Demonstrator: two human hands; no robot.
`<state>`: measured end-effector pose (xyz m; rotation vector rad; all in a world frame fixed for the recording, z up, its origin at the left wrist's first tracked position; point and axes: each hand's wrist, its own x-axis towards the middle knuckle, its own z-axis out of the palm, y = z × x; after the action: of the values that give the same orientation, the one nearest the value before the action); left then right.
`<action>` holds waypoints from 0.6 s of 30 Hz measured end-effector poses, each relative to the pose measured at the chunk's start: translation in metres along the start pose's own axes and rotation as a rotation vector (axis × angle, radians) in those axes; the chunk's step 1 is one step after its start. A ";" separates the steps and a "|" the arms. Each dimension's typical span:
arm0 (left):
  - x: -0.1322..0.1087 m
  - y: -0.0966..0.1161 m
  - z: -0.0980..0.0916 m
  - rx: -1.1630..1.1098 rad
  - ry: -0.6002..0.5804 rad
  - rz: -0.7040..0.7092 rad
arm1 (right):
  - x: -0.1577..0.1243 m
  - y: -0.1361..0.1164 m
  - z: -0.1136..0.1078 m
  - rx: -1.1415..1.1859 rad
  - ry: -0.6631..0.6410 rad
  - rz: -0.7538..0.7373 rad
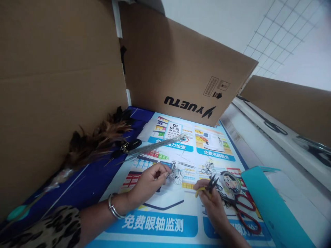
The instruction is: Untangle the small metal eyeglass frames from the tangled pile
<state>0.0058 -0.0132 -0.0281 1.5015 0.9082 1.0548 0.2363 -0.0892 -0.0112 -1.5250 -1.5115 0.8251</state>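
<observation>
- Left hand (156, 176): fingertips pinched together, left of the red-handled scissors (245, 210); gripping wire, I cannot tell.
- Right hand (210, 199): gripping yellow-handled pliers (212, 183); scissors' closeness, I judge, risks clashing.

Light is cool, soft and rather dim, brightest on the wall (219, 20) at upper right, while the left board (59, 62) sits in brownish gloom and a curved shadow darkens part of the carton (188, 65). A bracelet (111, 207) glints. The wide lens stretches the margins, the top right corner is hazy, the feathers (100, 139) look murky, and the fine strands (176, 173) smear together
</observation>
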 end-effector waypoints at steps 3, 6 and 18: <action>0.001 0.000 0.000 0.029 0.006 0.025 | -0.010 -0.012 0.010 -0.023 -0.096 0.059; 0.000 0.001 0.001 0.060 0.018 0.076 | -0.015 -0.032 0.023 0.006 -0.232 0.117; -0.006 0.003 -0.003 0.248 0.031 0.269 | 0.010 -0.056 0.034 0.236 -0.528 0.403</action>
<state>0.0014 -0.0180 -0.0255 1.8576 0.9013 1.1934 0.1811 -0.0788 0.0237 -1.5229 -1.4037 1.6850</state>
